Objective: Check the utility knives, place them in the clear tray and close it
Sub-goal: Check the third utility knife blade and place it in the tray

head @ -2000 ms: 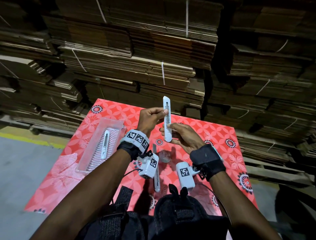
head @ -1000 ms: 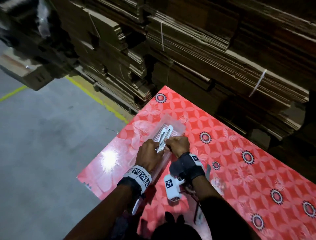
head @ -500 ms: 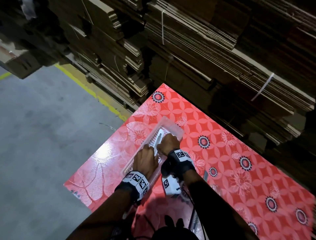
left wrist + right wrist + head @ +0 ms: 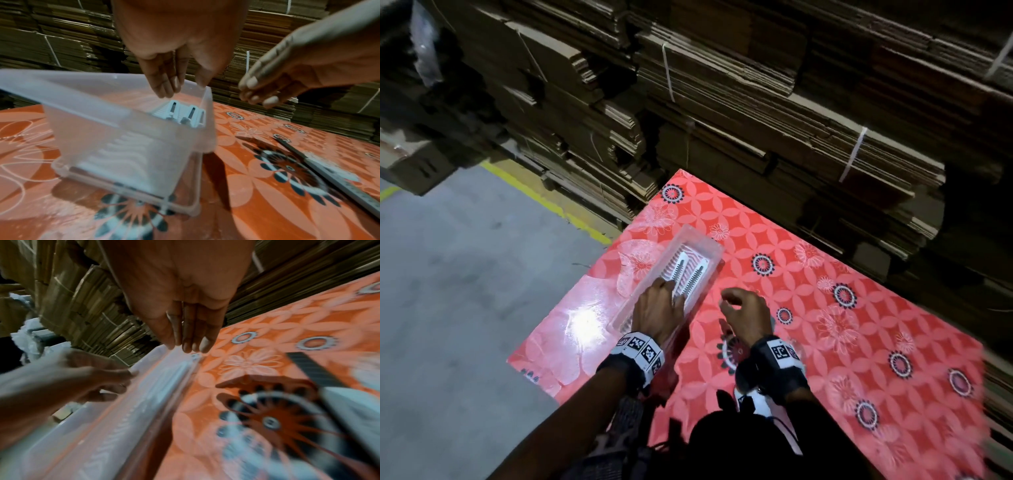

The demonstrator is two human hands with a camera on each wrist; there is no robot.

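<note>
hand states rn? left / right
Left hand: open, fingers straight, resting on the clear tray over the knives.
Right hand: open, loosely curled, holding nothing, above the tablecloth.

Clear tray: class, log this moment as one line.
clear tray: two utility knives inside, lid open | left hand: rests on tray | right hand: empty | third knife: on table

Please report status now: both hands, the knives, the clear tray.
Left hand open, fingers resting in clear tray. Right hand empty, beside tray. Two utility knives inside, tray not closed. One more knife on the cloth, blade out.
</note>
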